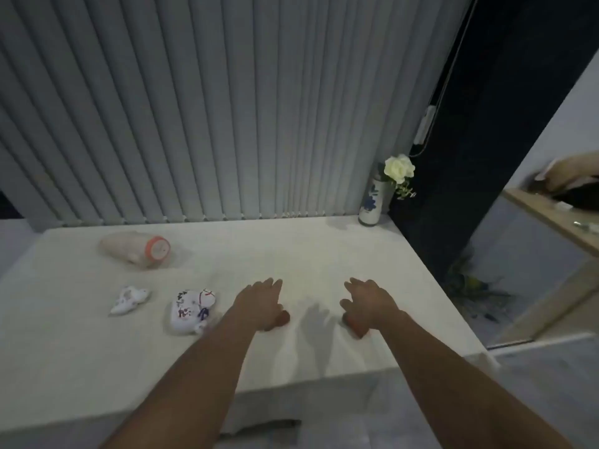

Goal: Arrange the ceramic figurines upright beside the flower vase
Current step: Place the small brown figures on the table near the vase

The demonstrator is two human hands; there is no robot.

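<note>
Three ceramic figurines lie on their sides on the left half of the white-clothed table (324, 251). The largest is a pale figurine with an orange round base (137, 248) at the back left. A small white one (129, 299) lies nearer, and a white figurine with blue and red painting (192, 311) lies just left of my left hand (262, 303). A white vase with blue flowers and a white rose (372, 202) stands upright at the back right corner. My right hand (368, 306) hovers over the table's middle right. Both hands are palm down, fingers spread, holding nothing.
Grey vertical blinds (210, 108) hang behind the table. A dark panel (486, 157) stands to the right of the vase, then a mirror (531, 270) leaning beside the table. The table's right edge runs close to my right hand.
</note>
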